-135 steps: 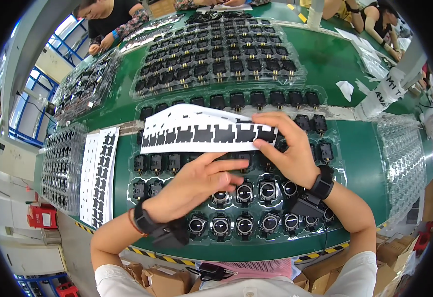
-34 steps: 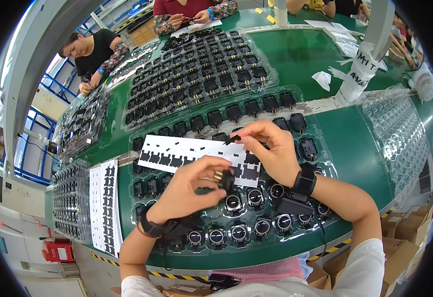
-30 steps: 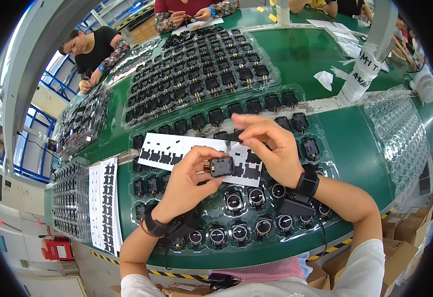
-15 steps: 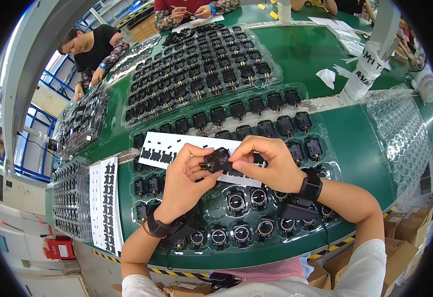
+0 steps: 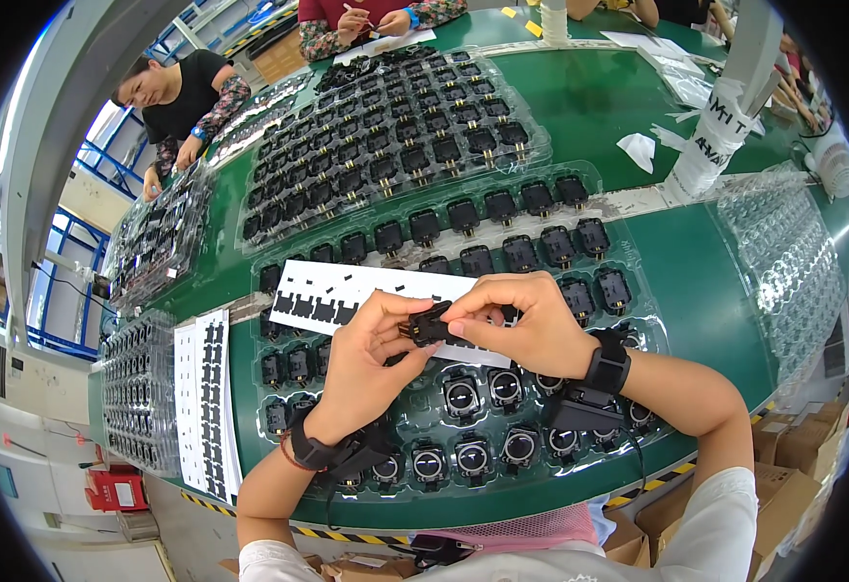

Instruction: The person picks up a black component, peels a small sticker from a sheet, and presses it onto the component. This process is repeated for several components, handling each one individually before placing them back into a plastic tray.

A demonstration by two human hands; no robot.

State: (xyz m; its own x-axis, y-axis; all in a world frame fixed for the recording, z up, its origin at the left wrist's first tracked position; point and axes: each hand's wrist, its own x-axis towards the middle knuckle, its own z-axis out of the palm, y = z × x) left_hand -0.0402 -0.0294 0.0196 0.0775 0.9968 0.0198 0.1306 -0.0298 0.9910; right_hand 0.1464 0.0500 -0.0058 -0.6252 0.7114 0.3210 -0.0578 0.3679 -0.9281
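Between my two hands is a small black plastic housing [image 5: 428, 328] with gold contacts on its left side. My left hand [image 5: 371, 341] grips it by its left and lower edges, between thumb and fingers. The thumb and forefinger of my right hand [image 5: 521, 320] pinch at its right edge; whether they also hold a thin piece is too small to tell. Under my hands lies a white sheet [image 5: 298, 281] of black die-cut stickers, across a clear plastic tray [image 5: 659, 335]. Black housings [image 5: 519, 254] fill the tray's far rows, and housings with round lens-like rings [image 5: 473, 453] its near rows.
A larger tray of black parts [image 5: 385, 145] lies farther back. At left are more sticker sheets [image 5: 207, 403] and stacked trays [image 5: 139, 393]. Empty clear trays [image 5: 783, 262] sit at right, near a taped post [image 5: 705, 145]. Co-workers work across the green table [image 5: 599, 112].
The housing has tilted in my hands, so its gold contacts now show more toward me. My right fingers have moved slightly left, onto its upper right edge.
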